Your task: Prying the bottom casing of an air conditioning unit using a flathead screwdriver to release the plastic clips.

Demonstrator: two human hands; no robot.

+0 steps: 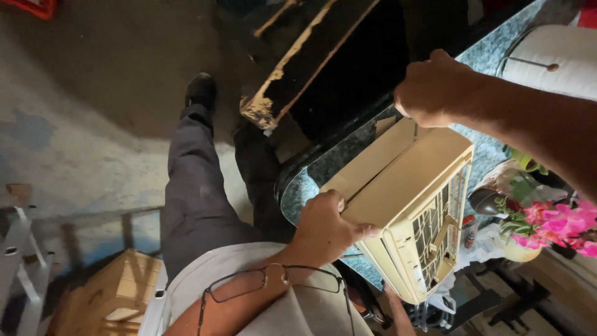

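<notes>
A cream-coloured plastic air conditioner casing (407,199) lies on a dark green speckled stone counter (329,165), set at a slant so that one end points to the far side and the other, with its open grille of slats, comes near and to the right. The left hand (323,230) is clenched over the near end of the casing, fingers wrapped across its top edge and the thumb out along the side. The right hand (432,87) closes as a fist-like grip on the far end, at the casing's upper corner; its forearm runs in from the right edge of the view.

Just right of the casing, past the grille, stands a pot of pink flowers (556,224) with green leaves, and beside it some small dark things too jumbled to tell apart. At the far right corner sits a white round container (553,56) with a thin metal rod across its top.

Nearer the viewer, a pair of thin-framed glasses (273,283) hangs on the person's pale shirt. Below the counter edge are the person's legs in dark grey trousers (196,193) and a black shoe (201,90) on a rough concrete floor (81,112). A worn, dark wooden board (298,68) with chipped pale edges leans by the counter's far end. At the near left, a cardboard box (109,298) sits on the floor, next to a white frame (18,261).
</notes>
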